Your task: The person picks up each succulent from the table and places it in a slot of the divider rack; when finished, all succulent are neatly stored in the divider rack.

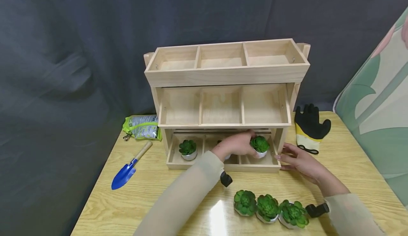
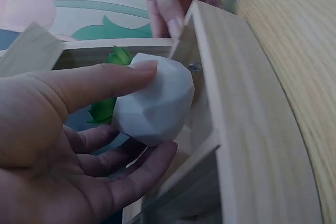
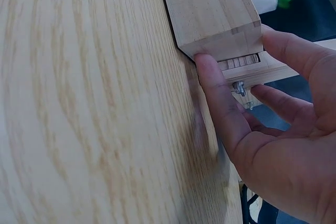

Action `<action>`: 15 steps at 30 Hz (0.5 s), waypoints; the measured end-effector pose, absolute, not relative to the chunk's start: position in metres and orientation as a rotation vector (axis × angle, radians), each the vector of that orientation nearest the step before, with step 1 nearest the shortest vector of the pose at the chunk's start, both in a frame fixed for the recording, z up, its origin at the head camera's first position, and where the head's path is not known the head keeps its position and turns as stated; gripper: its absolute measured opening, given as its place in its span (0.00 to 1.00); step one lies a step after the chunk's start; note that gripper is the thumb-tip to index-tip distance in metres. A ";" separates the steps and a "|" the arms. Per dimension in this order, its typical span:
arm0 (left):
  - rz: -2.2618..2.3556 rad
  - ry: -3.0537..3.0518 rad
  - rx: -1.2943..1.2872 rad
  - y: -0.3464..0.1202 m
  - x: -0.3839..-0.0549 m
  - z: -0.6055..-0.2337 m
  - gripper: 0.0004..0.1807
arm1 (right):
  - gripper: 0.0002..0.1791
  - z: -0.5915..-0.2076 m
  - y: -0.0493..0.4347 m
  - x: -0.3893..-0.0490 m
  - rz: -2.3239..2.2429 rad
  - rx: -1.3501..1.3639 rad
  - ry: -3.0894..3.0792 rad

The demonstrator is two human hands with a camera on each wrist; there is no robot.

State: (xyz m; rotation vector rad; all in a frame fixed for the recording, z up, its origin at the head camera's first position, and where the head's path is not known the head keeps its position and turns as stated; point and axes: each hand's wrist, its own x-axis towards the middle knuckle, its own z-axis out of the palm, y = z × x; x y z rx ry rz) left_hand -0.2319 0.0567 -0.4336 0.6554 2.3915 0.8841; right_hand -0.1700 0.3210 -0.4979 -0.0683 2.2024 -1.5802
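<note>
My left hand point(image 1: 239, 144) grips a small succulent point(image 1: 259, 144) by its white faceted pot point(image 2: 155, 98), in the right compartment of the wooden planter stand's bottom tray point(image 1: 204, 166). In the left wrist view the pot lies tilted between thumb and fingers. My right hand point(image 1: 301, 161) touches the tray's right end; in the right wrist view its thumb and a fingertip point(image 3: 206, 64) rest at the corners of that end. Another potted succulent point(image 1: 187, 149) stands in the left compartment. A white pot point(image 1: 227, 157) shows in the middle one, mostly hidden by my left hand.
Two upper trays point(image 1: 227, 76) overhang the bottom one, each divided in three. Three more succulents point(image 1: 267, 207) stand in a row in front. A blue trowel point(image 1: 124, 175) and a green bag point(image 1: 142, 127) lie at left, a black and yellow glove point(image 1: 310, 126) at right.
</note>
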 end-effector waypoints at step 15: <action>0.487 2.573 0.684 0.076 -0.225 -0.438 0.13 | 0.46 -0.500 0.321 -0.171 -1.586 -0.115 2.203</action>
